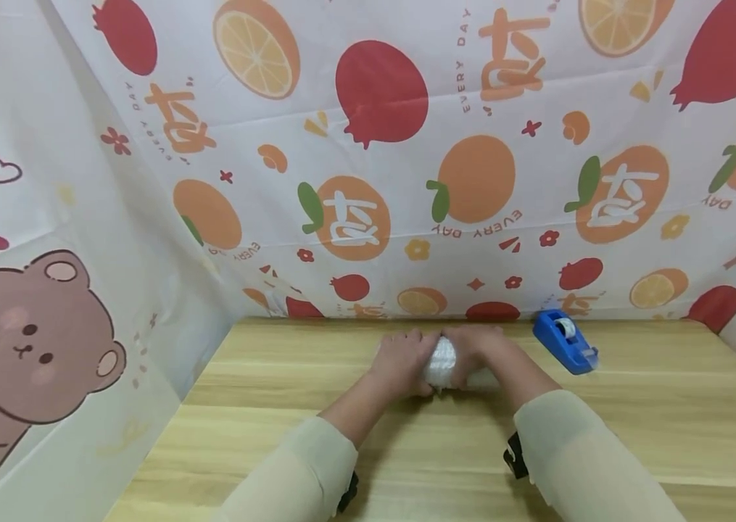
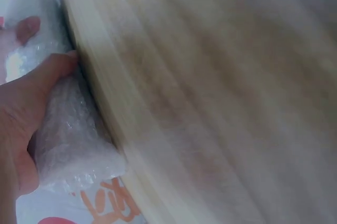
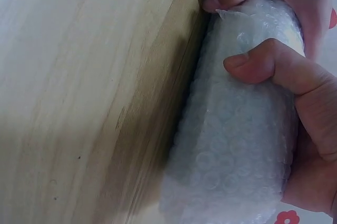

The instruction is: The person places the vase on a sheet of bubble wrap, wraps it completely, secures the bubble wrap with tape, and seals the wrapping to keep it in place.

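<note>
A roll of clear bubble wrap point(image 1: 441, 362) lies across the far part of the wooden table. My left hand point(image 1: 404, 362) grips its left part from above, the thumb on the near side. Close beside it, my right hand point(image 1: 475, 351) grips the right part, and a strip of wrap shows between the two hands. In the right wrist view the bubble wrap point(image 3: 231, 134) forms a thick layered cylinder, with my right thumb point(image 3: 258, 66) pressed on its surface. The left wrist view shows the roll's flattened left end point(image 2: 84, 161) reaching past my left hand. Whatever the wrap encloses is hidden.
A blue tape dispenser point(image 1: 565, 342) with a roll of tape stands right of the hands, near the table's back edge. Behind the wooden table point(image 1: 420, 464) hangs a fruit-printed white cloth point(image 1: 420, 181). A bear-printed cloth point(image 1: 35, 341) covers the left side.
</note>
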The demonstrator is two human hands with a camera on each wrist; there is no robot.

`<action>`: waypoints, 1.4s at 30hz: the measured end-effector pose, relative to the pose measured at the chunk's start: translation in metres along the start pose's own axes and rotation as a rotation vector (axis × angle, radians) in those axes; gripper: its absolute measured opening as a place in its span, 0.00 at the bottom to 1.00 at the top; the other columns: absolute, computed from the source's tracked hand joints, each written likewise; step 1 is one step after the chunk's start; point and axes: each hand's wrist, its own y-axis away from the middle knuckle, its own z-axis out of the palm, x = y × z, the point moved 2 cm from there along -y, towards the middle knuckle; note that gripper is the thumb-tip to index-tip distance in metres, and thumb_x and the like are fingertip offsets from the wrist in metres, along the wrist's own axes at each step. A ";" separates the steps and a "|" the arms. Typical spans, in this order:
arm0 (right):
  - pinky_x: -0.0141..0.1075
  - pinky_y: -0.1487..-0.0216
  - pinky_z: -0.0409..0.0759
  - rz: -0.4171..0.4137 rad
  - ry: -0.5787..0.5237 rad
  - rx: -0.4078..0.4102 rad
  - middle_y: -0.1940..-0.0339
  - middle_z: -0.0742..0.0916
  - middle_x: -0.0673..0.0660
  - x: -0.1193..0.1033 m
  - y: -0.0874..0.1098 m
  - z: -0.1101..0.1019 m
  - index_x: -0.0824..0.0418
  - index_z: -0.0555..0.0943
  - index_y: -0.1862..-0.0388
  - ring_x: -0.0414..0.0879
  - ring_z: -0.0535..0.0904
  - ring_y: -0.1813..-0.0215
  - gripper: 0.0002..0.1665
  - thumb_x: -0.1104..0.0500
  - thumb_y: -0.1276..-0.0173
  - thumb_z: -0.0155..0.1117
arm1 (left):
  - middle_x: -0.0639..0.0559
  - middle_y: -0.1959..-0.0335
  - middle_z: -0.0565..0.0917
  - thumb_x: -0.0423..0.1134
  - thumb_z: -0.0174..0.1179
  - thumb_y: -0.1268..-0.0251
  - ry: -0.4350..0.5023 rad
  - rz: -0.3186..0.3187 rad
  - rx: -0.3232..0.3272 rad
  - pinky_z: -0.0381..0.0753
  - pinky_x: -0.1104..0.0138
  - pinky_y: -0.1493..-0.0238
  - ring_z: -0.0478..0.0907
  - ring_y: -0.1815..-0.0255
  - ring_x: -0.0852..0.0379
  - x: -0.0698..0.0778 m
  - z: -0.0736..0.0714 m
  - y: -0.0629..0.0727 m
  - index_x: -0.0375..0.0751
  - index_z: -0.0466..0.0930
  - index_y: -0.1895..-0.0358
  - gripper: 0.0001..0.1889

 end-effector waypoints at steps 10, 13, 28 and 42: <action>0.58 0.44 0.67 0.008 0.013 0.028 0.48 0.80 0.53 0.001 0.002 -0.003 0.48 0.67 0.29 0.54 0.73 0.51 0.61 0.45 0.66 0.84 | 0.50 0.57 0.80 0.64 0.74 0.60 0.045 0.024 -0.053 0.78 0.58 0.65 0.79 0.61 0.50 -0.005 -0.008 -0.007 0.54 0.65 0.36 0.46; 0.60 0.42 0.67 0.005 0.016 0.043 0.47 0.80 0.54 0.001 0.004 0.004 0.48 0.68 0.30 0.55 0.71 0.49 0.61 0.45 0.67 0.85 | 0.50 0.57 0.80 0.63 0.74 0.60 0.061 0.027 -0.091 0.78 0.58 0.64 0.80 0.60 0.50 -0.005 -0.005 -0.006 0.53 0.65 0.37 0.45; 0.62 0.40 0.66 0.011 0.096 0.208 0.43 0.78 0.57 -0.005 0.012 0.020 0.47 0.70 0.31 0.57 0.69 0.44 0.58 0.43 0.66 0.85 | 0.54 0.55 0.81 0.61 0.75 0.60 0.131 -0.025 -0.181 0.78 0.59 0.63 0.78 0.59 0.55 -0.004 -0.007 -0.008 0.56 0.68 0.37 0.43; 0.64 0.36 0.63 -0.046 0.167 0.346 0.43 0.79 0.57 -0.008 0.016 0.032 0.47 0.71 0.33 0.59 0.69 0.41 0.58 0.46 0.68 0.86 | 0.61 0.57 0.80 0.55 0.79 0.62 0.341 -0.073 -0.376 0.76 0.63 0.54 0.76 0.58 0.60 -0.004 -0.021 -0.014 0.53 0.72 0.45 0.37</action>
